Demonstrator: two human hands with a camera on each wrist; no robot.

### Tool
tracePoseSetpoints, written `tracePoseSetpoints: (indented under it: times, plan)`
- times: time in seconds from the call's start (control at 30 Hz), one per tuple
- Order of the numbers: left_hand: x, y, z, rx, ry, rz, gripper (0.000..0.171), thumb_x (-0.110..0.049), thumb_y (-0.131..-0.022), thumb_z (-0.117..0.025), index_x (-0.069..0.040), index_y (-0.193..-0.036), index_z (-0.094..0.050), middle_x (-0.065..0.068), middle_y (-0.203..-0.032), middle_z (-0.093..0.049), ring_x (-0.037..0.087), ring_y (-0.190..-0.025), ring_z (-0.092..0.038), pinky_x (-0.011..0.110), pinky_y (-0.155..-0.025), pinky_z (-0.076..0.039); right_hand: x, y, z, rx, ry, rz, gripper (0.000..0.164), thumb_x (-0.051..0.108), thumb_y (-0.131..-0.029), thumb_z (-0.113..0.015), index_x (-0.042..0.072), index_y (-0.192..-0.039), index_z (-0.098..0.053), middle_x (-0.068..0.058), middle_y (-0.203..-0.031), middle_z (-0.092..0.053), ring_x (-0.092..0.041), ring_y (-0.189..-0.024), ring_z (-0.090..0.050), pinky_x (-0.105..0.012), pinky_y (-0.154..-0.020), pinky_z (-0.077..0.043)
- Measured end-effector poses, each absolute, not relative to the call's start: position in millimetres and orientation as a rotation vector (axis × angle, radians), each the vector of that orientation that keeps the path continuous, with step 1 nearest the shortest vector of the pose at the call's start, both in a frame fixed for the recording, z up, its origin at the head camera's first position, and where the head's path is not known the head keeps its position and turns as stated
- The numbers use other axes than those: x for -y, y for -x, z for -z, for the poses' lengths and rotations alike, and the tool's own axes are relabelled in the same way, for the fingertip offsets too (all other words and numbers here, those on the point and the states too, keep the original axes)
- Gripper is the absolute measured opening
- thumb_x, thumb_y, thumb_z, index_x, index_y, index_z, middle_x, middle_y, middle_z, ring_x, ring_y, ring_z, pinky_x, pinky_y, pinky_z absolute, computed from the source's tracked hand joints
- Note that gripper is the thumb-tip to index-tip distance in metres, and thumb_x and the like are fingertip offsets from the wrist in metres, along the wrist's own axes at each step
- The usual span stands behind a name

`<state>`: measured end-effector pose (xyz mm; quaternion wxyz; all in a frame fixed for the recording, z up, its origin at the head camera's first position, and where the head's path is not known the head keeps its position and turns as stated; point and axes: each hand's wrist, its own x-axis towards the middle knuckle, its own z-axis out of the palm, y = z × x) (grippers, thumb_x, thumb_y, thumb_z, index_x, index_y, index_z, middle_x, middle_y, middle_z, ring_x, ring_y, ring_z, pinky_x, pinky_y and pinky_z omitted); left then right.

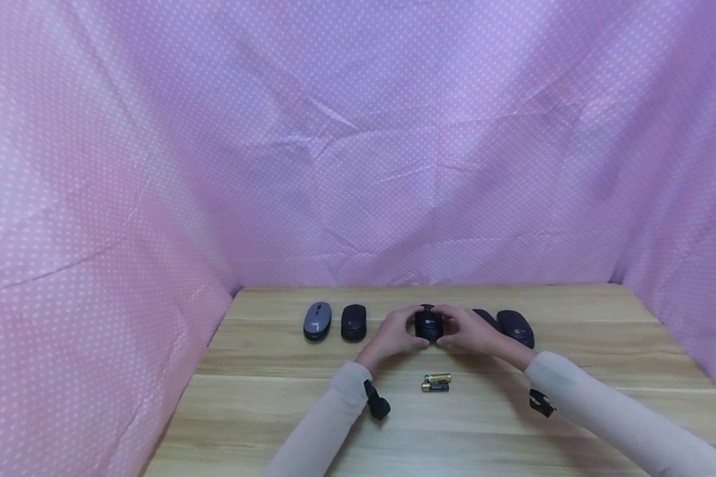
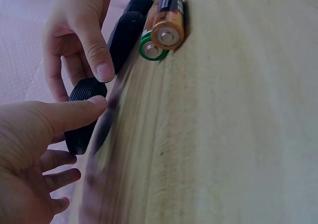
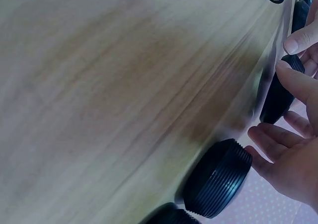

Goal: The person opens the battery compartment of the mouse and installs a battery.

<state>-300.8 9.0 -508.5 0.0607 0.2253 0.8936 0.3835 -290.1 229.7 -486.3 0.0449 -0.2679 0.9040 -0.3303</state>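
Observation:
A black computer mouse (image 1: 429,326) lies between my two hands near the far side of the table. My left hand (image 1: 396,332) grips it from the left, thumb at its near end and index finger at its far end. From the other side my right hand (image 1: 470,329) holds it the same way, the two thumbs close together. In the left wrist view the left thumb lies across the ridged end of the mouse (image 2: 85,91). Nearer to me are two AA batteries (image 1: 436,382), side by side, one gold and green, the other black and copper.
Left of the hands stand a grey mouse (image 1: 317,320) and a dark mouse (image 1: 354,322). To the right sit two more black mice, one (image 1: 487,319) partly behind the right hand, the other (image 1: 516,327) beside it. Pink dotted cloth (image 1: 358,165) hangs around the wooden table (image 1: 262,411).

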Motion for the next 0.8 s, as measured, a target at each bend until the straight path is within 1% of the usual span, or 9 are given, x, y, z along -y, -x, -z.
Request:
tracePoseSetpoints:
  times: [0.3,0.5,0.8]
  plan:
    - [-11.9,300.0,509.4,-2.72,-0.665,-1.135,0.075,-0.021,-0.08,-0.089,-0.013,-0.146,-0.055,0.009,-0.147,-0.058,0.027,-0.137,-0.054,0.042,-0.118,-0.042,-232.0,289.5,488.7,-2.783,0.842,0.983,0.063,0.014,-0.084,-0.084,-0.002,-0.138,-0.056,-0.025,-0.137,-0.062,-0.039,-0.122,-0.064,-0.053,-0.101,-0.054]
    - [-13.1,299.3,511.0,-2.746,-0.664,-1.113,0.074,-0.022,-0.079,-0.089,-0.013,-0.145,-0.056,0.009,-0.146,-0.06,0.028,-0.136,-0.055,0.042,-0.117,-0.043,-231.1,288.4,489.9,-2.797,0.841,0.96,0.063,0.014,-0.085,-0.084,-0.002,-0.139,-0.056,-0.025,-0.138,-0.061,-0.04,-0.125,-0.062,-0.054,-0.103,-0.052]
    - [-13.0,300.3,512.9,-2.743,-0.664,-1.096,0.075,-0.02,-0.079,-0.09,-0.014,-0.145,-0.055,0.01,-0.146,-0.06,0.027,-0.135,-0.056,0.041,-0.116,-0.044,-229.7,287.6,489.7,-2.816,0.808,0.912,0.064,0.012,-0.083,-0.085,-0.001,-0.139,-0.056,-0.025,-0.139,-0.061,-0.041,-0.13,-0.058,-0.056,-0.108,-0.048]
